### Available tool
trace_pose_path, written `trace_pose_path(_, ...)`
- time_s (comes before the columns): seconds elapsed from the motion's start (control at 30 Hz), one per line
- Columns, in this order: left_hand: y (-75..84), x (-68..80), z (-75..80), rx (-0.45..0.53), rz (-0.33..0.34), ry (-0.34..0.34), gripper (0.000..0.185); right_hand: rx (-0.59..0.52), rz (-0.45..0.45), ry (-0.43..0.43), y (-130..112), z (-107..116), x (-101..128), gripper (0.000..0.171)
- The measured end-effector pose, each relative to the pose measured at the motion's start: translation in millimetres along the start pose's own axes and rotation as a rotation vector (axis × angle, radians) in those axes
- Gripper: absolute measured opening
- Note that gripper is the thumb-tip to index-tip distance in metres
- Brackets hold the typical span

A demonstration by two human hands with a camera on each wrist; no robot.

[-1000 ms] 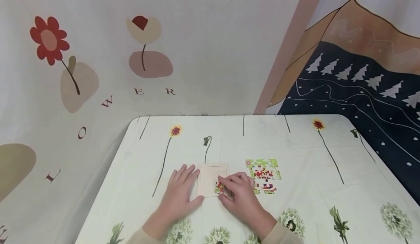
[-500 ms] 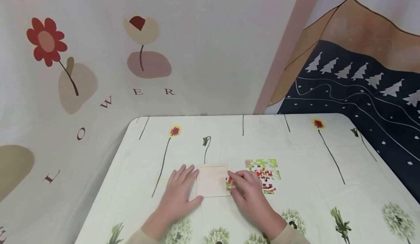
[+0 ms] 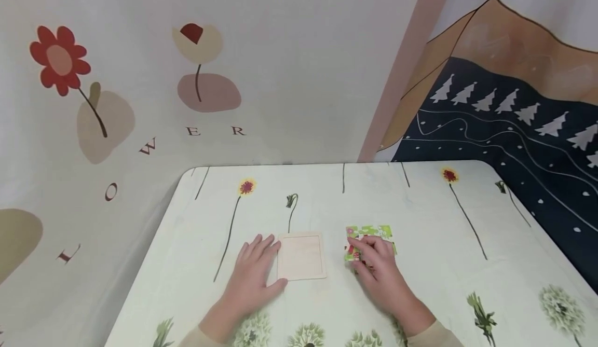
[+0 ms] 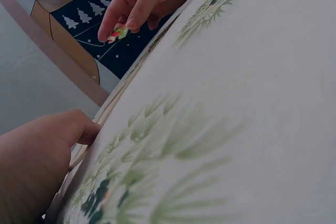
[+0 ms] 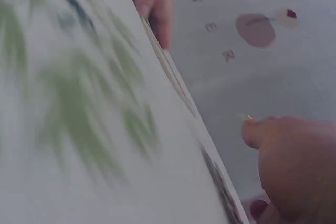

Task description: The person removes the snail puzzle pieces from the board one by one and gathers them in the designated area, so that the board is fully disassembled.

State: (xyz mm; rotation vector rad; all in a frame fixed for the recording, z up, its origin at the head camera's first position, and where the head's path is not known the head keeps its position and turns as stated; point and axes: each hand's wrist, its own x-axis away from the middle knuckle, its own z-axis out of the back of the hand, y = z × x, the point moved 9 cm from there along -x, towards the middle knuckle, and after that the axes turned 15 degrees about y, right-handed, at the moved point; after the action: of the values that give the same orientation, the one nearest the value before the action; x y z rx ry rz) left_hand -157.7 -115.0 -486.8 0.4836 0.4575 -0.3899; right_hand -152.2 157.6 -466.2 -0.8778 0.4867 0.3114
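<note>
A pale wooden puzzle tray [image 3: 301, 256] lies empty on the flower-print tablecloth [image 3: 327, 202]. My left hand [image 3: 258, 258] rests flat on the cloth, its fingers straight along the tray's left edge. My right hand [image 3: 363, 251] is to the right of the tray, over a cluster of green and red puzzle pieces [image 3: 370, 231]. It pinches one red-and-green puzzle piece [image 3: 352, 254] between thumb and fingers. The left wrist view shows that piece [image 4: 117, 32] in the fingertips of the right hand [image 4: 137, 3], just off the table. The right wrist view is blurred.
Printed fabric backdrops hang behind the table: a flower pattern [image 3: 60, 61] on the left and dark cloth with white trees [image 3: 504, 108] on the right. The table's edges run at the left [image 3: 149, 264] and far right [image 3: 551, 233].
My right hand lifted the puzzle piece out of the tray's lower right corner and carried it right, to the loose pieces. The tray is now empty. My left hand stayed put.
</note>
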Motion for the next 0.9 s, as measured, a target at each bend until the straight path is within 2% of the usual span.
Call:
trace_pose_path(0.13, 0.0, 1.2, -0.8, -0.001, 0.000, -0.004, 0.077, 0.039, -0.056, -0.021, 25.0, 24.3, 5.0, 0.056)
trace_pose_path(0.27, 1.1, 1.3, 0.0, 0.006, -0.002, -0.005, 0.077, 0.057, -0.163, -0.086, 52.6, 50.1, 14.8, 0.053)
trace_pose_path(0.4, 0.0, 1.2, 1.0, 0.002, -0.007, -0.001, 0.077, 0.092, -0.234, -0.137, 69.7, 66.9, 23.2, 0.049)
trace_pose_path(0.7, -0.7, 2.7, 2.3, -0.001, 0.002, 0.003, 0.076, 0.095, -0.144, -0.195, 70.8, 69.1, 24.6, 0.046)
trace_pose_path(0.9, -0.6, 1.7, 2.7, 0.007, 0.012, 0.001, 0.077, 0.111, -0.139, -0.205, 73.6, 65.8, 25.0, 0.044)
